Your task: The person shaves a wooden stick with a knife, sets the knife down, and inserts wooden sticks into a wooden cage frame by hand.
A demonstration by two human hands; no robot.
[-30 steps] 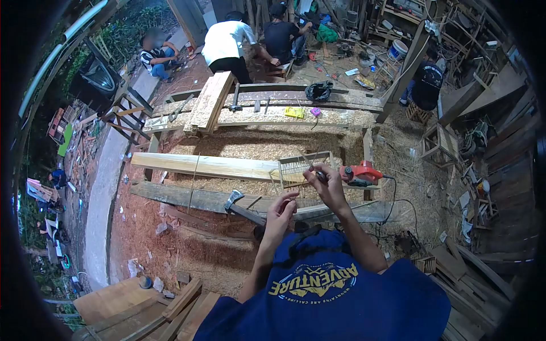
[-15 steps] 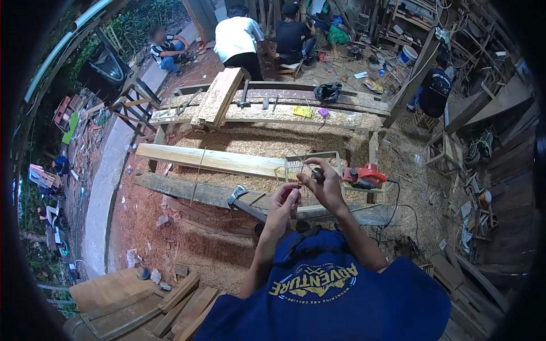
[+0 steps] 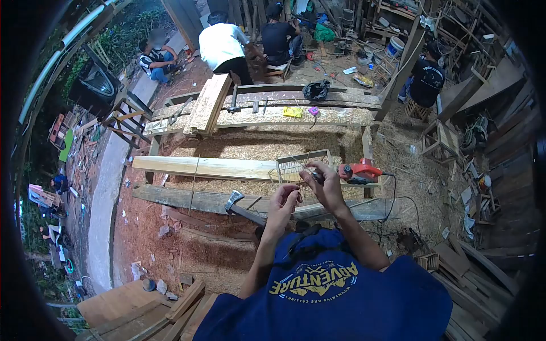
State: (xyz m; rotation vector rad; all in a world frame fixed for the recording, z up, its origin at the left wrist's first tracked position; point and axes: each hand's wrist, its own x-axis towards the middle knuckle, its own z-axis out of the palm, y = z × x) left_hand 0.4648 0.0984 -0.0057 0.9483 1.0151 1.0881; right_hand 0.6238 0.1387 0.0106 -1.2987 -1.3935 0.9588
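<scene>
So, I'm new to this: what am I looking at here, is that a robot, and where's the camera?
No robot: these are a person's left hand and right hand, seen from a head-worn camera looking forward and down. The right hand holds something small and dark, too hidden to name. The left hand is close by. Beyond them lies a pale board, with a red power tool to its right. Wood shavings cover much of the ground.
</scene>
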